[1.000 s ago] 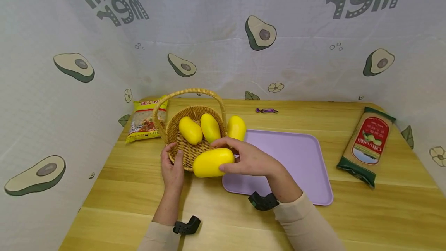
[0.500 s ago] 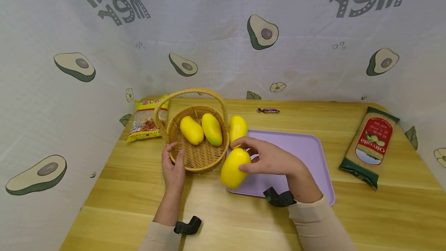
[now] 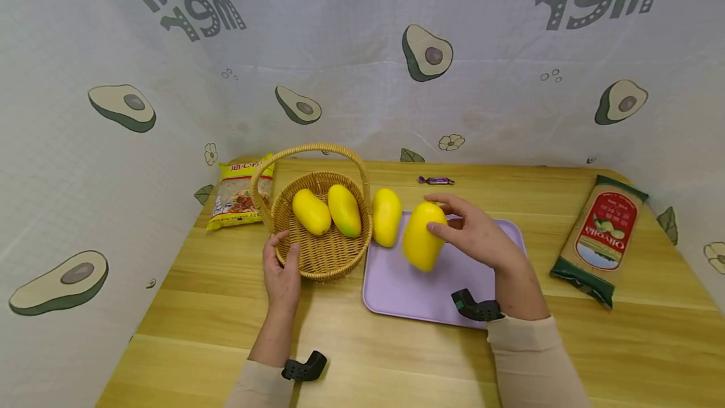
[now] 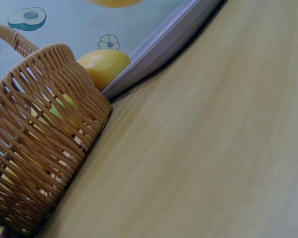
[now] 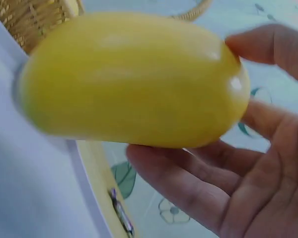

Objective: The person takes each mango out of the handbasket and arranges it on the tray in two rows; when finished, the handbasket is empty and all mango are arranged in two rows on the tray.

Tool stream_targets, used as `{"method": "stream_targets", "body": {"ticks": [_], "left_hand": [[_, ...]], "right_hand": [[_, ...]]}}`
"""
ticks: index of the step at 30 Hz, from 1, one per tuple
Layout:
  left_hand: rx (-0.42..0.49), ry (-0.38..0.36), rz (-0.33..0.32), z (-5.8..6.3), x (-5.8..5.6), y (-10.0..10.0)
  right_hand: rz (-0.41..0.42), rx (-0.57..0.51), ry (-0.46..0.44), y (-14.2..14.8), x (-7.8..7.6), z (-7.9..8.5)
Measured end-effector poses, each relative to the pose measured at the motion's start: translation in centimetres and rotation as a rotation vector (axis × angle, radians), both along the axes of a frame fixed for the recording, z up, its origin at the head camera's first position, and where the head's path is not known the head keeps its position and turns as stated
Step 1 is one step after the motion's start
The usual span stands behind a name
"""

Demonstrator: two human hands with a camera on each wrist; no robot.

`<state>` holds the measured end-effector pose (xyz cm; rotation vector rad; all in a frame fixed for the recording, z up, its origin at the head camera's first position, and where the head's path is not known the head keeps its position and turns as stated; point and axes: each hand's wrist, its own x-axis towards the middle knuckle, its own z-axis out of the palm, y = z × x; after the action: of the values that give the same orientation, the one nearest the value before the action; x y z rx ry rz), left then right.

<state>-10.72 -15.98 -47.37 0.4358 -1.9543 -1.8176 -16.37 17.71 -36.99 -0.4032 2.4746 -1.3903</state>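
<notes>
In the head view my right hand (image 3: 476, 232) pinches a yellow mango (image 3: 423, 236) by its upper end, over the lilac tray (image 3: 391, 294). The right wrist view shows thumb and fingers round one end of this mango (image 5: 134, 79). My left hand (image 3: 282, 279) holds the near left rim of the wicker basket (image 3: 325, 263); in the left wrist view it is almost wholly hidden behind the basket (image 4: 44, 134). Inside the basket lie a yellow mango (image 3: 311, 213) and a mango with a greenish tip (image 3: 344, 209). Another mango (image 3: 386, 216) rests at the tray's far left corner.
A yellow food packet (image 3: 235, 197) lies behind the basket to the left. Beyond the tray is a purple wrapped candy (image 3: 436, 181). At the right lies a green and red packet (image 3: 601, 238). The basket's tall handle (image 3: 317, 147) arches upward, and a patterned curtain (image 3: 351, 80) stands behind the table.
My right hand has carried the mango from above the basket's front edge rightward over the tray, turning it from lying to upright. The left hand and basket stay put.
</notes>
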Motion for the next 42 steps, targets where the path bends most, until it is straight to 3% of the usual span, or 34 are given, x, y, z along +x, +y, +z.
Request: {"method": "stream_targets", "body": {"ticks": [5,11,20,29,42], "left_hand": [[0.0,-0.002,0.0,0.0,0.0,0.0],[0.009,-0.007,-0.002,0.0,0.0,0.0],[-0.002,-0.007,-0.006,0.0,0.1,0.0],[-0.001,-0.017,-0.011,-0.1,0.0,-0.1],[0.008,-0.031,-0.025,-0.1,0.1,-0.1]], "right_hand": [[-0.148,-0.038,0.001,1.3,-0.7,-0.4],[-0.238,0.025,0.007,2.3,-1.1,-0.8],[-0.314,0.042,0.001,3.3,-1.7,-1.6],[-0.38,0.042,-0.083,3.7,-2.3,-2.6],[-0.405,0.09,-0.108,4.2,-3.0,-4.2]]}}
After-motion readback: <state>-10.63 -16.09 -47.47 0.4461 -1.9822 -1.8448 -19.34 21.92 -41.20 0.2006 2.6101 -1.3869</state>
